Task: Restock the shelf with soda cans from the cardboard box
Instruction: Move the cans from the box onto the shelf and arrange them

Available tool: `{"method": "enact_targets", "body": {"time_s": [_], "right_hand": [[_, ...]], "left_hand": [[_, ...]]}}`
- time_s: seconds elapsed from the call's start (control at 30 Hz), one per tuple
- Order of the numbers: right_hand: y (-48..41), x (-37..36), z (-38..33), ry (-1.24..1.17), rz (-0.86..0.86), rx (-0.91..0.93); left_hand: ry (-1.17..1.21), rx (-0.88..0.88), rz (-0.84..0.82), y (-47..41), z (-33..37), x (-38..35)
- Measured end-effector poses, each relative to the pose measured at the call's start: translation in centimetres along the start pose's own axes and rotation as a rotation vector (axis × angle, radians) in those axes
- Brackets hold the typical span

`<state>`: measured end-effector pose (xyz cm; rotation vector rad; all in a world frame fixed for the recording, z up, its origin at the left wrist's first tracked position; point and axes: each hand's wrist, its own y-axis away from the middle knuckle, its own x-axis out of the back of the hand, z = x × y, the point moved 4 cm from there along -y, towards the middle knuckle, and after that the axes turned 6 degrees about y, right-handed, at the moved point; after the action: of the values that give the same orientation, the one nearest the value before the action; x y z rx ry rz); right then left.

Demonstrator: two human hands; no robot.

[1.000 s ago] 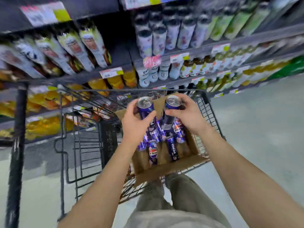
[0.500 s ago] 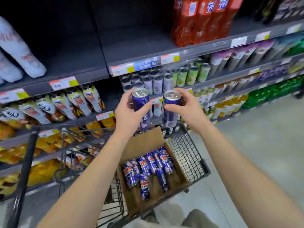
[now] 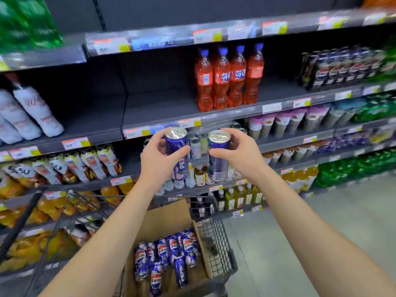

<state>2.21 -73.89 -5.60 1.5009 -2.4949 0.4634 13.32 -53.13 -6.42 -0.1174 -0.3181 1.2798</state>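
Note:
My left hand (image 3: 158, 157) grips one tall blue soda can (image 3: 179, 154) upright. My right hand (image 3: 237, 153) grips a second blue soda can (image 3: 218, 157) beside it. Both cans are raised in front of the dark shelf (image 3: 162, 110), just below its front edge with the price tags. That shelf board is bare on the left, with orange soda bottles (image 3: 229, 76) standing on its right part. Below my arms, the cardboard box (image 3: 165, 219) sits in a wire cart and holds several blue cans (image 3: 169, 254) lying on their sides.
The black wire shopping cart (image 3: 216, 247) stands between me and the shelving. White bottles (image 3: 27, 112) lie on the left shelf, dark cola cans (image 3: 342, 69) stand at the right, and lower shelves are packed with drinks. Grey floor (image 3: 321, 232) lies to the right.
Both hands lifted the two cans out of the box and up to shelf height. My view tilted upward, so the box now sits low in the frame.

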Motion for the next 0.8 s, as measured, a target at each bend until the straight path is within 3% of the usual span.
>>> {"method": "enact_targets", "body": {"time_s": [0.37,0.8], "right_hand": [[0.4,11.3,0.6,0.021,-0.018,0.050],[-8.2,22.8,6.8,-0.005,0.079,-0.031]], "left_hand": [[-0.024,-0.050,-0.022,2.8,6.2,-10.5],[0.010,-0.044,-0.109,-4.6,6.3,-24.0]]}}
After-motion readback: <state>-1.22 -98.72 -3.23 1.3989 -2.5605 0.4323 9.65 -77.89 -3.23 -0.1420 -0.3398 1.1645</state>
